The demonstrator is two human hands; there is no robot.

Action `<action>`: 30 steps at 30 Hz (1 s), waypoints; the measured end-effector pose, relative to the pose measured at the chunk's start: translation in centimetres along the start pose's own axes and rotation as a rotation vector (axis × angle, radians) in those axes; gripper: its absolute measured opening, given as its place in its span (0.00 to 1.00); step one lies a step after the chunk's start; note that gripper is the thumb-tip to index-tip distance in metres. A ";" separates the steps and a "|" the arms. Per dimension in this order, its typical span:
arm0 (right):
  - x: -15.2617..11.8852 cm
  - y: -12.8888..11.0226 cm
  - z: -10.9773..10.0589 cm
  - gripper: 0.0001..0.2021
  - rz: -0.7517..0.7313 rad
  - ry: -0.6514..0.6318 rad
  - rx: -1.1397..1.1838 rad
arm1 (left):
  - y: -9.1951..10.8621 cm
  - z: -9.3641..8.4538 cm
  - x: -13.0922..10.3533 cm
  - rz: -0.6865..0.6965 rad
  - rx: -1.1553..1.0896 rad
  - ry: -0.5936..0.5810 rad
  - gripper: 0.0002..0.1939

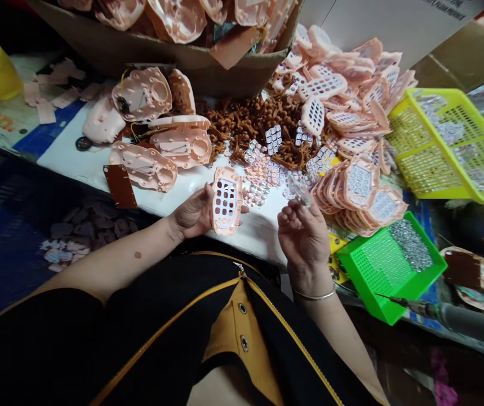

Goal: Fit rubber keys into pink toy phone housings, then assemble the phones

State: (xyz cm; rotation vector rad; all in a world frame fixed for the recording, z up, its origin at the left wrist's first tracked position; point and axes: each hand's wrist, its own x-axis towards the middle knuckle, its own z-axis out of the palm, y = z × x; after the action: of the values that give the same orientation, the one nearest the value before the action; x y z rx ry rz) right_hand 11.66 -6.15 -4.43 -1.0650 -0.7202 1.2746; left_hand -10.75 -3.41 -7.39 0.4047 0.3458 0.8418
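My left hand (197,214) is closed around the edge of a pink plastic keypad cover (227,223), whose grid of square holes faces me. Over the table, my right hand (304,234) pinches a small translucent piece (300,192); it is blurred, but resembles the button sheets nearby. Between the hands lies a loose heap of white button sheets (273,141) with printed keys. Beside my right hand, stacked pink covers (362,180) have button sheets seated in them. More pink covers with open holes (324,85) are piled behind.
Brown plastic parts (258,115) spread across the table's middle. Pink shells with wires (142,93) lie left, below a cardboard box (242,73). At right are a yellow basket (419,141), a green tray (364,254) holding screws, and an electric screwdriver (470,321) pointing inward.
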 end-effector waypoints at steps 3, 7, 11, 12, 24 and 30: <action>-0.1 0.0 0.4 0.17 0.117 -0.014 0.024 | 0.0 0.1 0.0 0.004 -0.014 0.015 0.32; 0.0 0.4 0.7 0.18 0.199 -0.038 -0.009 | 0.0 0.2 0.0 0.005 -0.017 0.014 0.32; 0.0 0.9 0.9 0.18 0.201 0.010 -0.024 | 0.0 0.2 0.0 0.012 -0.009 0.004 0.37; -0.1 0.9 1.0 0.18 0.209 0.018 -0.023 | 0.0 0.1 -0.1 0.014 -0.002 0.001 0.37; 0.1 0.4 1.6 0.13 0.013 0.030 -0.158 | -0.2 0.0 -0.2 0.024 0.017 -0.037 0.38; 0.1 1.8 2.1 0.17 0.110 0.029 -0.029 | -0.2 0.3 -0.5 0.002 0.107 -0.101 0.41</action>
State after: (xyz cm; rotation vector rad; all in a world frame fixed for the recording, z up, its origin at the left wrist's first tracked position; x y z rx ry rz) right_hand 9.08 -5.64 -5.26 -1.1583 -0.6671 1.3432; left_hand -10.82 -3.91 -7.18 0.5454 0.2982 0.8038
